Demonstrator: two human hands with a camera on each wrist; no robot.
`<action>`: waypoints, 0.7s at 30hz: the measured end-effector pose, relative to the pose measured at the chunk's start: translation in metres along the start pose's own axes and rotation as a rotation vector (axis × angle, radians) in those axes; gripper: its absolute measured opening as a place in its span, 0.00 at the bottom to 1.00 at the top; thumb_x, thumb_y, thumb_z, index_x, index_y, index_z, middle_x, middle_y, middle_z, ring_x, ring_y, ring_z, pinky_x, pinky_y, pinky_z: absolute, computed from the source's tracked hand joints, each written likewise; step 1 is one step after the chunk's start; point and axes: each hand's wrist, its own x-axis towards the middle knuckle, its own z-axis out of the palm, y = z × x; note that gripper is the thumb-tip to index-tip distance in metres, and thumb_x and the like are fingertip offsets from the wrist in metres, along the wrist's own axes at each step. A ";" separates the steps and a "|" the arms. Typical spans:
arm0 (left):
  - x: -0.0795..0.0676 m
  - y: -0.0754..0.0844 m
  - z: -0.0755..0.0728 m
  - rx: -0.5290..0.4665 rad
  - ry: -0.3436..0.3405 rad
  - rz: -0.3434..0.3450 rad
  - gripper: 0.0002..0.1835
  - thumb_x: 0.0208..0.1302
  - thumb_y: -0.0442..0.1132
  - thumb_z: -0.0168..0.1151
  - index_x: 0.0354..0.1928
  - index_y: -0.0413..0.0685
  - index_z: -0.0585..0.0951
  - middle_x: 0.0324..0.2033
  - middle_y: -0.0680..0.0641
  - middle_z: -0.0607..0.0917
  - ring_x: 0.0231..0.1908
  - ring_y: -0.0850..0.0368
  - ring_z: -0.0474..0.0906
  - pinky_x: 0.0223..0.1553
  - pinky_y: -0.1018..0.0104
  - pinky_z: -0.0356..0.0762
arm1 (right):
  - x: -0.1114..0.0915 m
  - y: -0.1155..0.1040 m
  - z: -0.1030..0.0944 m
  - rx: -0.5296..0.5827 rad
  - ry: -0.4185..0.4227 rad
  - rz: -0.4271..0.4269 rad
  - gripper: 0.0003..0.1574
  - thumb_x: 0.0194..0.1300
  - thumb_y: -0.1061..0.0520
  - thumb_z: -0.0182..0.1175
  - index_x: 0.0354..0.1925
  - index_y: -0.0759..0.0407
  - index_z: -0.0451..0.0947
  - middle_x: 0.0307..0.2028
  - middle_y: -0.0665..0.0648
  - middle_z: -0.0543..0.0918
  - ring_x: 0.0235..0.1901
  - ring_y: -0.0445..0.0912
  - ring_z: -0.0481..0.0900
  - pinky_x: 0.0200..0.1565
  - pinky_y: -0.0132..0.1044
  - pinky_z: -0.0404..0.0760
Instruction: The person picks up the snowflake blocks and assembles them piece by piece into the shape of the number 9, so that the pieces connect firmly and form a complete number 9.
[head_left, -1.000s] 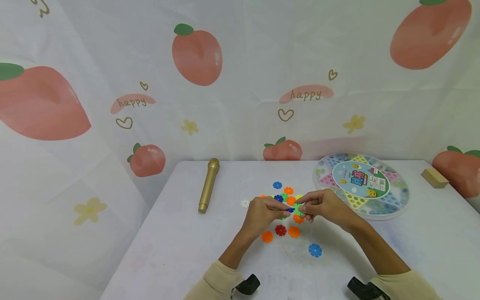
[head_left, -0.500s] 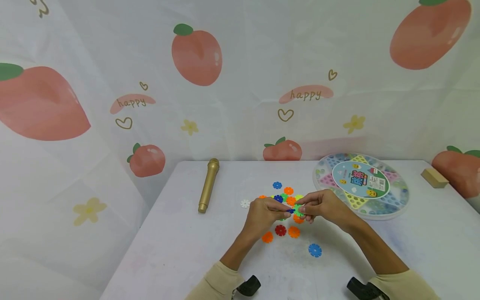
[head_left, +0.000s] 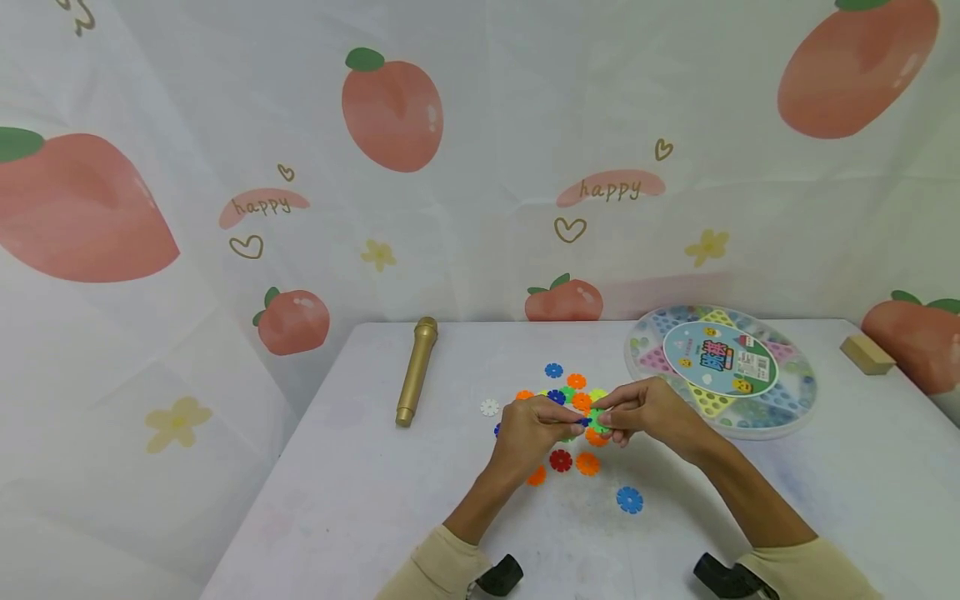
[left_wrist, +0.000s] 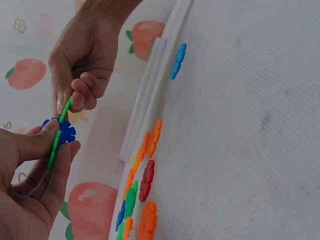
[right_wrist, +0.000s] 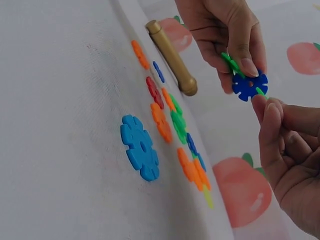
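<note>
Tabletop (head_left: 352,517): white with faint grey smudges, filling the lower middle of the head view and running to both lower corners of my wrist views' inner sides.
Cloth (head_left: 480,100): pale, hanging behind the table and across the left of the frame, printed with peaches, yellow flowers, gold hearts and the word "happy"; creases run down it.
Round case (head_left: 757,432): flat on the table, right of centre, its clear rim around a star-shaped board with yellow and pink points; blue and green bits show inside, too small for me to name.
Label (head_left: 722,358): oval, light blue with a green edge, on the middle of the case, bearing bold lettering and a barcode.
Gold stick (head_left: 417,372): lying at a slant, left of centre.
Wooden block (head_left: 868,355): near the table's back right corner.
Loose discs: scattered around and below my hands, notched like flowers; a white disc (head_left: 490,407) at the left, a red disc (head_left: 560,460) beside an orange disc (head_left: 587,464), a sky-blue disc (head_left: 629,500) nearer the bottom.
My left hand (head_left: 534,425): thumb and fingers pinch a blue disc (left_wrist: 66,132) with a green disc (left_wrist: 53,152) slotted across it.
My right hand (head_left: 645,410): thumb and forefinger pinch a second green piece (left_wrist: 65,109), its edge at the blue one.
Joined pieces: raised above the table, between my fingertips, just right of centre.
Sleeves (head_left: 438,567): beige, at the bottom edge.
</note>
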 end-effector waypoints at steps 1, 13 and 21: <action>0.000 -0.001 0.000 0.005 -0.002 0.010 0.05 0.64 0.34 0.76 0.41 0.44 0.94 0.36 0.52 0.91 0.35 0.69 0.84 0.38 0.72 0.87 | 0.000 0.000 0.001 -0.001 -0.003 0.003 0.21 0.72 0.59 0.66 0.55 0.76 0.83 0.32 0.66 0.90 0.28 0.52 0.88 0.39 0.39 0.90; -0.001 0.004 0.000 0.017 -0.028 -0.079 0.06 0.65 0.39 0.77 0.41 0.48 0.94 0.38 0.54 0.91 0.34 0.68 0.85 0.33 0.71 0.85 | 0.000 0.002 -0.004 -0.066 -0.050 -0.005 0.23 0.76 0.56 0.64 0.58 0.73 0.83 0.35 0.69 0.88 0.32 0.54 0.87 0.43 0.40 0.88; 0.000 0.007 -0.008 -0.032 -0.104 -0.131 0.11 0.66 0.43 0.76 0.48 0.50 0.92 0.42 0.58 0.90 0.39 0.63 0.85 0.39 0.70 0.86 | 0.001 0.003 -0.006 -0.090 -0.081 -0.012 0.23 0.75 0.55 0.64 0.62 0.67 0.81 0.37 0.73 0.85 0.38 0.64 0.85 0.45 0.42 0.86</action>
